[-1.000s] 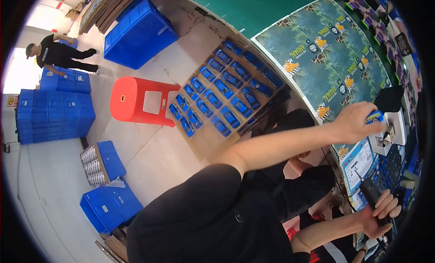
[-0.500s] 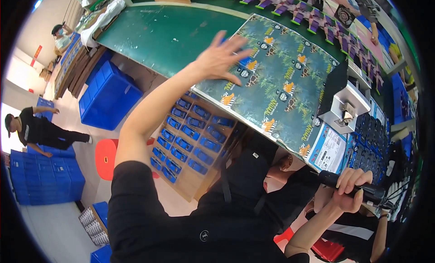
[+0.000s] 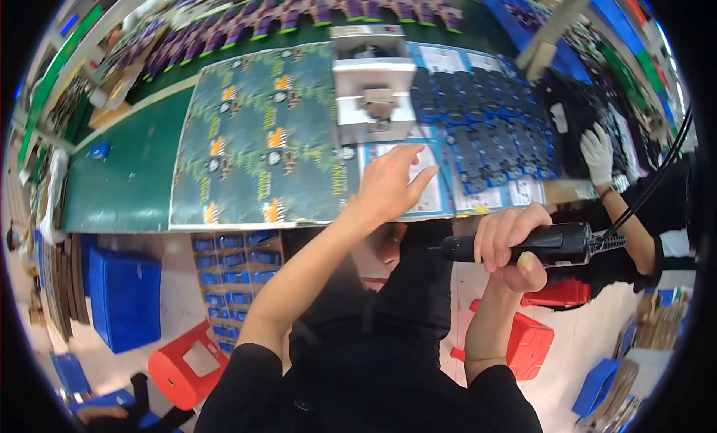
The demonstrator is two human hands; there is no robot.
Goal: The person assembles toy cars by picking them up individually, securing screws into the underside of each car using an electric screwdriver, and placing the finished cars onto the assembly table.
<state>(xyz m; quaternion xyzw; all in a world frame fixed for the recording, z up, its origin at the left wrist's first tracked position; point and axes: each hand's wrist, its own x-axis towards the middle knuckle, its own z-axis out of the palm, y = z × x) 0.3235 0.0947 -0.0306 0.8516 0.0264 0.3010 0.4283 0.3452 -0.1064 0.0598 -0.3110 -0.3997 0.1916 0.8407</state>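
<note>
My right hand (image 3: 511, 245) is wrapped around a black electric screwdriver (image 3: 566, 243) with a cord at its back end, held level in front of the table's near edge. My left hand (image 3: 387, 181) is empty, its fingers apart. It hovers by a white printed sheet with a blue border (image 3: 429, 198), just below a grey-white metal fixture (image 3: 372, 82). Right of the fixture lie rows of dark parts with blue edges (image 3: 478, 97). A small blue piece (image 3: 99, 150) rests far left on the green tabletop (image 3: 127, 190).
A jungle-patterned mat (image 3: 246, 145) covers the middle of the table. Purple-and-green pieces (image 3: 299, 15) line the back. A co-worker's gloved hand (image 3: 597, 155) is at the right. Below are a tray of blue toy cars (image 3: 235, 276), a blue bin (image 3: 123, 298) and red stools (image 3: 187, 366).
My view has swung to the right. My left hand has left the blue piece, now far left, and come over to the fixture. The right hand keeps the screwdriver.
</note>
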